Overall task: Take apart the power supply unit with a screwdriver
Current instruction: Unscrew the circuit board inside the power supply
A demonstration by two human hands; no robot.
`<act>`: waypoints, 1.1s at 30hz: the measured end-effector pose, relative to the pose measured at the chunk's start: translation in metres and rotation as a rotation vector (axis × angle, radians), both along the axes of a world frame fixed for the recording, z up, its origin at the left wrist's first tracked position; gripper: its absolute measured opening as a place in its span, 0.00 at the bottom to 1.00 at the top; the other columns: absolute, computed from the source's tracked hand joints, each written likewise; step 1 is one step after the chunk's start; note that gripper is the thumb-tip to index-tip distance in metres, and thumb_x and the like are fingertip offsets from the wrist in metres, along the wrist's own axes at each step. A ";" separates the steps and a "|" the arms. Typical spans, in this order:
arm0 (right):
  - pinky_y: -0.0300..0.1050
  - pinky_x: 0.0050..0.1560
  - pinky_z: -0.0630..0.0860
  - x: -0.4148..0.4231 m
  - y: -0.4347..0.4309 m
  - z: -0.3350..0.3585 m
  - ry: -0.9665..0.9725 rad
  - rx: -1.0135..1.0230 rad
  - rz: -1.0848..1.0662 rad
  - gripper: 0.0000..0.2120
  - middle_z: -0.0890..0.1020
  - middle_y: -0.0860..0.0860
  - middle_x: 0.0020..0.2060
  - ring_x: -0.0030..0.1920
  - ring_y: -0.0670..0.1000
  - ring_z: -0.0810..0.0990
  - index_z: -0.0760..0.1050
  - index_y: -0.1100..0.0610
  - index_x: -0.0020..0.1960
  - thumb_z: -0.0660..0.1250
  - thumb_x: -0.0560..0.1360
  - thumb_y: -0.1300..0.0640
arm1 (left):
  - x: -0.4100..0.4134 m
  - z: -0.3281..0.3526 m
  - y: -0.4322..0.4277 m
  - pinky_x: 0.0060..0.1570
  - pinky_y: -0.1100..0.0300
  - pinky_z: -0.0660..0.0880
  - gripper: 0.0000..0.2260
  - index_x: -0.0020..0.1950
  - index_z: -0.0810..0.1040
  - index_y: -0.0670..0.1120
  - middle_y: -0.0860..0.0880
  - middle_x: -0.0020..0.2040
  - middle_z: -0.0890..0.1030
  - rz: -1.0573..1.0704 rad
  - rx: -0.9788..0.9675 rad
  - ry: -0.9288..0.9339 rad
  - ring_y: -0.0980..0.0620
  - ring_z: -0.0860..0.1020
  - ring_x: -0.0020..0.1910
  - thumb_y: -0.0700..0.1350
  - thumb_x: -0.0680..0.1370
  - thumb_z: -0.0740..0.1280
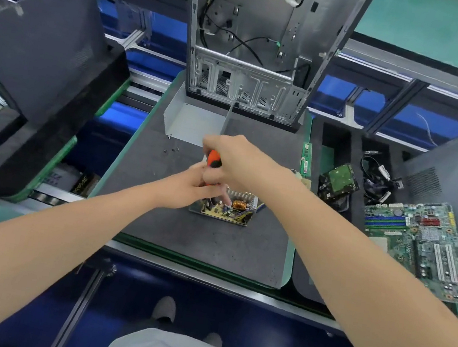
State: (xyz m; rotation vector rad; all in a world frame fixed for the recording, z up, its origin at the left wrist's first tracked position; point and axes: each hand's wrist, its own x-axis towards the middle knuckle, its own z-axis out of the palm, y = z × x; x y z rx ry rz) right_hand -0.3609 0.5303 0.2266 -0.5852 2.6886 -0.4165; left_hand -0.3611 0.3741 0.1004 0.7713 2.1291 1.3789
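The opened power supply unit (231, 208) lies on the grey mat (210, 245), its circuit board with a copper coil exposed. My right hand (233, 159) grips the orange-and-black handle of a screwdriver (213, 160) that stands upright over the unit's left part. Just below it, my left hand (190, 185) has its fingers curled round the lower part of the screwdriver; the shaft and tip are hidden. The unit's grey metal cover (191, 122) lies behind, and two or three small screws (171, 150) sit on the mat to the left.
An empty computer case (257, 43) stands upright at the back of the mat. At right lie a motherboard (420, 242), a hard drive (339, 181), cables (377, 178) and a RAM stick (306, 163). Black foam trays (37, 68) fill the left.
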 end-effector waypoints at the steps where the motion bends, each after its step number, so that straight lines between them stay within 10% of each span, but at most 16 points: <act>1: 0.46 0.33 0.70 -0.001 0.004 0.004 -0.026 -0.014 0.088 0.09 0.78 0.50 0.42 0.38 0.54 0.75 0.73 0.52 0.49 0.71 0.72 0.59 | -0.002 -0.001 -0.003 0.63 0.64 0.74 0.13 0.60 0.84 0.60 0.58 0.63 0.81 -0.021 -0.019 0.000 0.60 0.74 0.67 0.60 0.84 0.61; 5: 0.49 0.41 0.75 -0.011 0.013 0.016 -0.008 0.120 0.446 0.12 0.76 0.51 0.46 0.45 0.52 0.74 0.79 0.50 0.49 0.74 0.69 0.63 | -0.010 0.001 -0.010 0.63 0.69 0.72 0.16 0.60 0.84 0.60 0.59 0.65 0.80 -0.123 -0.038 -0.029 0.60 0.76 0.66 0.65 0.83 0.61; 8: 0.47 0.44 0.73 -0.011 0.010 0.018 0.001 0.140 0.438 0.11 0.75 0.52 0.47 0.45 0.50 0.73 0.81 0.50 0.48 0.71 0.70 0.65 | -0.013 -0.005 -0.013 0.71 0.53 0.71 0.18 0.59 0.84 0.64 0.60 0.66 0.77 -0.146 -0.086 0.061 0.55 0.70 0.72 0.67 0.84 0.57; 14: 0.48 0.35 0.65 0.018 -0.025 -0.008 0.333 0.301 -0.196 0.18 0.67 0.49 0.33 0.33 0.55 0.69 0.67 0.55 0.47 0.60 0.81 0.40 | -0.011 -0.019 -0.016 0.72 0.53 0.68 0.18 0.60 0.79 0.66 0.67 0.63 0.77 -0.113 -0.037 0.123 0.54 0.68 0.71 0.67 0.84 0.52; 17: 0.49 0.39 0.65 0.020 -0.039 -0.021 0.363 0.315 -0.355 0.15 0.64 0.49 0.32 0.37 0.58 0.72 0.66 0.56 0.46 0.63 0.82 0.45 | -0.013 -0.019 -0.014 0.67 0.52 0.70 0.21 0.57 0.80 0.55 0.58 0.58 0.77 -0.099 -0.049 0.135 0.53 0.69 0.65 0.66 0.82 0.54; 27: 0.37 0.37 0.67 -0.003 0.000 0.005 0.044 0.075 0.270 0.08 0.75 0.51 0.44 0.42 0.47 0.72 0.79 0.52 0.47 0.72 0.71 0.61 | -0.015 -0.006 -0.016 0.71 0.49 0.71 0.12 0.63 0.81 0.63 0.58 0.68 0.77 -0.151 0.017 0.056 0.54 0.72 0.72 0.57 0.86 0.59; 33: 0.44 0.35 0.68 0.007 0.000 0.000 0.245 0.130 0.208 0.07 0.74 0.47 0.38 0.38 0.47 0.73 0.78 0.51 0.51 0.67 0.74 0.51 | -0.011 -0.012 -0.015 0.75 0.49 0.64 0.24 0.64 0.80 0.60 0.63 0.66 0.74 -0.111 -0.128 0.075 0.53 0.57 0.78 0.71 0.81 0.53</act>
